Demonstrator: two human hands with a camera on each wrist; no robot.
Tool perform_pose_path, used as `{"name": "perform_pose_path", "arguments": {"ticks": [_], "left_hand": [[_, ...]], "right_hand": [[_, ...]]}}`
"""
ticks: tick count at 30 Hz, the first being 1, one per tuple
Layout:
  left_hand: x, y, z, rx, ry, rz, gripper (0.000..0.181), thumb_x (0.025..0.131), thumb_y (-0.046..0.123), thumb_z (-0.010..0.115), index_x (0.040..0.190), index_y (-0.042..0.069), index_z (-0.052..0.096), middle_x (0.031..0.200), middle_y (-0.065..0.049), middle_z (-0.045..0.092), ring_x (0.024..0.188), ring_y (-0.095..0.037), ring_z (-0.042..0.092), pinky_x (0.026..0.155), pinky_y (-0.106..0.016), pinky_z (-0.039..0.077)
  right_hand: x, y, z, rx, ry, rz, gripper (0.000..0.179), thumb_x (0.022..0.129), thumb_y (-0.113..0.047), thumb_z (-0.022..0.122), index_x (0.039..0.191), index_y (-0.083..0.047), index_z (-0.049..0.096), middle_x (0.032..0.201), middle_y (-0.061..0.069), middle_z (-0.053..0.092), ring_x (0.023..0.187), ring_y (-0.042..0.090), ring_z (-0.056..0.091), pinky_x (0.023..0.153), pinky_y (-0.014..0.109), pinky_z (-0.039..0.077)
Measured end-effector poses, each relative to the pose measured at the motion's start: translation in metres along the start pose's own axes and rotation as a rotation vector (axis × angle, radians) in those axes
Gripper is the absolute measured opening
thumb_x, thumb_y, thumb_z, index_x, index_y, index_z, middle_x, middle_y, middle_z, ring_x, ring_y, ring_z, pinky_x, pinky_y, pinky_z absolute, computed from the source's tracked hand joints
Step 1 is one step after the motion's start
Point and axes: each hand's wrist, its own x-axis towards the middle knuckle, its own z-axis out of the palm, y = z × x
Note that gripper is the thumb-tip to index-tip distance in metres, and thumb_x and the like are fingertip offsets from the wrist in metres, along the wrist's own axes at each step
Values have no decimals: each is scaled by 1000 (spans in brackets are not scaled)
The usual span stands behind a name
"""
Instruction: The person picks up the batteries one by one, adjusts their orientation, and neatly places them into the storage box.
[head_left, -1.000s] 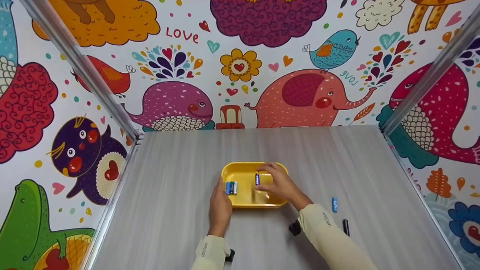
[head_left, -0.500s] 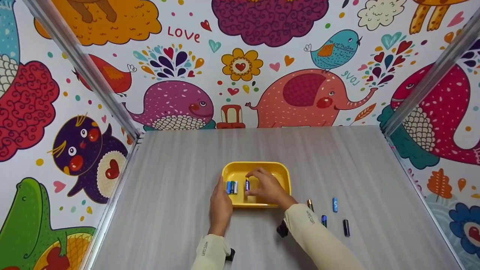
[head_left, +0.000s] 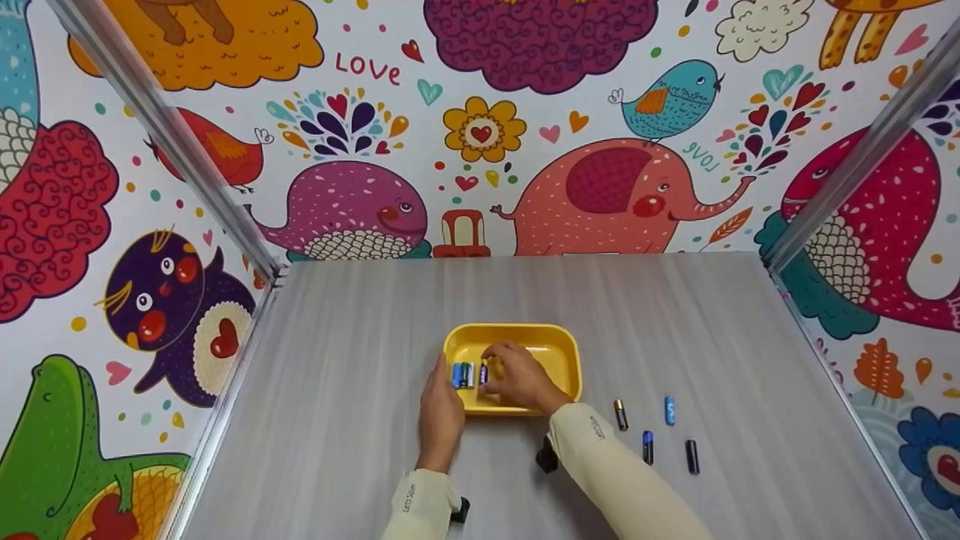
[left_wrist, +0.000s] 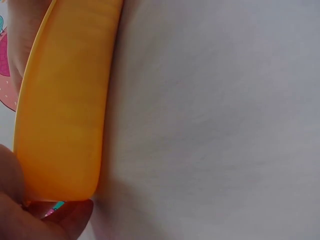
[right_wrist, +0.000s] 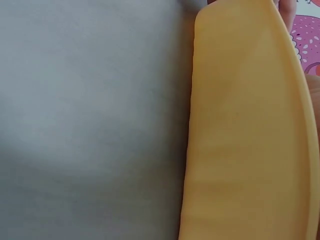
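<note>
A yellow plastic tray (head_left: 559, 364) sits on the table. My left hand (head_left: 441, 409) holds its left end; in the left wrist view, fingertips (left_wrist: 72, 220) curl at the tray's end wall (left_wrist: 62, 115). Inside, against the left side, several batteries (head_left: 463, 375) stand side by side in a row, blue, green and white. My right hand (head_left: 519, 380) reaches over the front rim and pinches a dark purple-blue battery (head_left: 483, 374) between thumb and fingers, just right of that row. The right wrist view shows mostly the tray's outer wall (right_wrist: 245, 120); the battery is hidden there.
To the right of the tray, loose batteries lie on the table: a black and copper one (head_left: 621, 414), a light blue one (head_left: 670, 410), a dark blue one (head_left: 648, 447) and a black one (head_left: 692, 457). Patterned walls with metal posts (head_left: 847, 135) enclose the table.
My right hand has carried the purple-blue battery leftward and closer to the row in the tray. Batteries once behind the right sleeve now show. My left hand stays on the tray.
</note>
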Motion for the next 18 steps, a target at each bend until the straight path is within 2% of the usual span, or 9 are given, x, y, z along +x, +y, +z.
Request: {"name": "perform_pose_path", "arguments": {"ticks": [7, 11, 18], "left_hand": [[0, 1, 0, -14, 3, 2, 56, 105, 2, 45, 160, 7, 34, 161, -13, 42, 148, -29, 41, 121, -48, 36], [1, 1, 0, -3, 7, 3, 56, 105, 2, 46, 159, 7, 34, 161, -14, 42, 147, -30, 42, 120, -48, 37], [0, 0, 0, 11, 13, 15, 56, 105, 2, 46, 159, 8, 35, 159, -14, 45, 146, -30, 44, 119, -47, 39]], "right_hand": [[4, -3, 4, 2, 2, 15, 50, 79, -32, 89, 123, -21, 65, 120, -2, 59, 109, 20, 53, 108, 40, 48], [7, -2, 6, -22, 8, -4, 49, 79, -34, 89, 121, -21, 65, 116, -2, 60, 109, 20, 54, 104, 42, 49], [8, 1, 11, -52, 12, 12, 50, 79, -38, 87, 123, -24, 66, 120, -2, 62, 113, 20, 55, 109, 42, 48]]}}
